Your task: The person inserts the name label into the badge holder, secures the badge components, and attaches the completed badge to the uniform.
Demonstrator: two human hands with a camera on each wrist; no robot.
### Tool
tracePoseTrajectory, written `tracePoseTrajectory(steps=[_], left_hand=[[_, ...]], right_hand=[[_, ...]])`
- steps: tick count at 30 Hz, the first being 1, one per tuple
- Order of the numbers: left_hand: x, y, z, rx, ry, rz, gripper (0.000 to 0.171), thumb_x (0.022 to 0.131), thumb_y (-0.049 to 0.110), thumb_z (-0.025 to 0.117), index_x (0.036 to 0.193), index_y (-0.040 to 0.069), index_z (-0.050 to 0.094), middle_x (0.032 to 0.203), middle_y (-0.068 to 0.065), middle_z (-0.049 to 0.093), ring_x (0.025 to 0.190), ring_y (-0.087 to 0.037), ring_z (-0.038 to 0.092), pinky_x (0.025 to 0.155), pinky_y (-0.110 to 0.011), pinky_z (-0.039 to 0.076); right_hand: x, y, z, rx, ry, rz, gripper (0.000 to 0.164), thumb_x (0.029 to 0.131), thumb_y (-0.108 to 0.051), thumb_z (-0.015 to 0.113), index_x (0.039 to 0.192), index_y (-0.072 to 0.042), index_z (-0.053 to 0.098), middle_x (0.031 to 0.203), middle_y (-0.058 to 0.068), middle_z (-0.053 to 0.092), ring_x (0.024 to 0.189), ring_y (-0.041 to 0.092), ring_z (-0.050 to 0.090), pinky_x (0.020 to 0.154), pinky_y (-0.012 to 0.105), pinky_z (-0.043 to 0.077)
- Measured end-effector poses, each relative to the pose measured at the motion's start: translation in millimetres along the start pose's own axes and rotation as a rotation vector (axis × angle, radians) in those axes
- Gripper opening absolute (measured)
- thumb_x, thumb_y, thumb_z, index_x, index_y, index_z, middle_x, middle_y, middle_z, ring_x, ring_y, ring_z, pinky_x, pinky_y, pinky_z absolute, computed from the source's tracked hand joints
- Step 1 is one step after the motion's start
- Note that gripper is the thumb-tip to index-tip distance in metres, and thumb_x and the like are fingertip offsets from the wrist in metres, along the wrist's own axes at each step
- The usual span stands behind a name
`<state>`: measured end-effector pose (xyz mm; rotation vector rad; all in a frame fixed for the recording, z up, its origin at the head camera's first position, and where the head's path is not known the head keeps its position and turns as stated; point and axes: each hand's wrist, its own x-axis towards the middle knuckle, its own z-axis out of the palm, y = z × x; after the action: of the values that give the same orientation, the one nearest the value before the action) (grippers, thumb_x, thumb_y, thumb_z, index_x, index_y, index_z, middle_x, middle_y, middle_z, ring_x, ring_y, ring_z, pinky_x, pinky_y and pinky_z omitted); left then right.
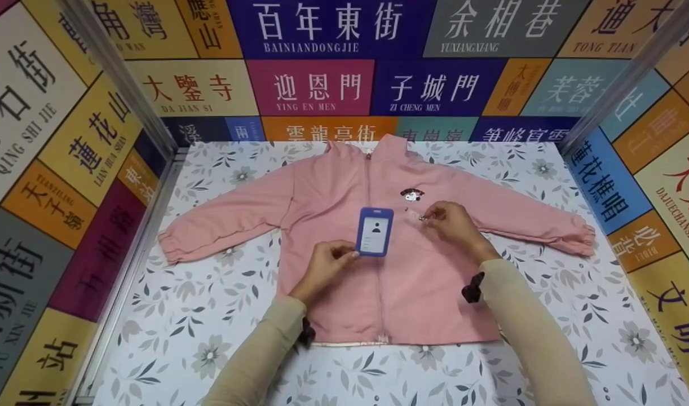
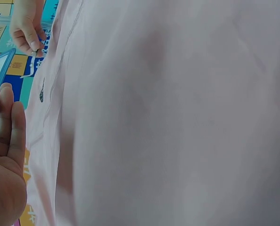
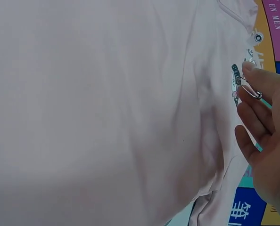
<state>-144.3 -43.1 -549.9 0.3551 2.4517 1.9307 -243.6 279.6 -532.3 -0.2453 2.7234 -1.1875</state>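
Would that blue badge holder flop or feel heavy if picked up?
The blue badge holder is probably stiff: it looks flat and straight-edged though pinched near one corner. It's likely light, since the left hand holds it only there. Being smooth-looking, it may be slippery.

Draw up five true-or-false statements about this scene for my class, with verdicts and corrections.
1. The left hand holds a blue badge holder. True.
2. The right hand holds nothing. False: it pinches a small metal clip.
3. A pink jacket lies spread out, sleeves stretched to either side. True.
4. The badge holder lies on a jacket sleeve. False: the left hand holds it over the jacket's front.
5. The table covering is plain blue. False: it is white with a grey flower-and-leaf pattern.
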Motion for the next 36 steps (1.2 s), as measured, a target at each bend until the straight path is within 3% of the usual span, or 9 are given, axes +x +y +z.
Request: tracePoseTrajectory(steps=[6,11,18,26,36], left_hand=[[4.8,-16.7,1.8,-0.003,0.006,0.007,0.014,0.085,0.003,0.074,0.098,-0.002,0.075,0.089,-0.020,0.076,0.079,-0.033,0.070,0.070,-0.021,0.055],[6.2,-19.3,0.3,-0.023,0.007,0.026,0.013,0.085,0.006,0.075,0.096,0.001,0.077,0.088,-0.016,0.077,0.076,-0.023,0.071,0.069,-0.020,0.055],[7.7,-18.8,0.0,-0.014,-0.005,0.055,0.013,0.085,0.005,0.074,0.097,0.001,0.077,0.089,-0.015,0.077,0.072,-0.006,0.066,0.069,-0.019,0.054],[8.8,-18.5,3.8,-0.029,-0.019,0.057,0.013,0.086,0.006,0.074,0.098,0.001,0.077,0.089,-0.015,0.077,0.073,-0.011,0.067,0.068,-0.019,0.054],[12.6,-16.1,4.7,-0.017,-0.024,0.055,0.013,0.085,0.006,0.074,0.097,0.001,0.077,0.088,-0.015,0.077,0.071,-0.004,0.063,0.067,-0.019,0.053]], right_hand=[[1.8,-6.3,-1.2,0.008,0.001,-0.018,0.008,0.092,-0.013,0.068,0.099,-0.010,0.069,0.100,0.009,0.069,0.091,0.021,0.057,0.077,0.031,0.048],[6.3,-12.8,-3.7,0.037,0.019,-0.076,0.010,0.089,-0.011,0.071,0.098,-0.007,0.069,0.100,0.011,0.070,0.092,0.021,0.060,0.086,0.033,0.046],[15.1,-24.1,-7.4,0.091,0.016,-0.101,0.020,0.088,-0.011,0.073,0.106,-0.002,0.070,0.105,0.014,0.073,0.090,0.014,0.064,0.084,0.025,0.050],[28.3,-32.1,-10.8,0.169,0.022,-0.094,0.027,0.089,-0.013,0.073,0.113,0.001,0.071,0.114,0.021,0.071,0.093,0.009,0.065,0.081,0.016,0.052],[43.7,-46.5,-12.7,0.245,0.051,-0.098,0.024,0.092,-0.014,0.069,0.113,-0.004,0.073,0.115,0.017,0.072,0.089,0.003,0.067,0.081,0.017,0.054]])
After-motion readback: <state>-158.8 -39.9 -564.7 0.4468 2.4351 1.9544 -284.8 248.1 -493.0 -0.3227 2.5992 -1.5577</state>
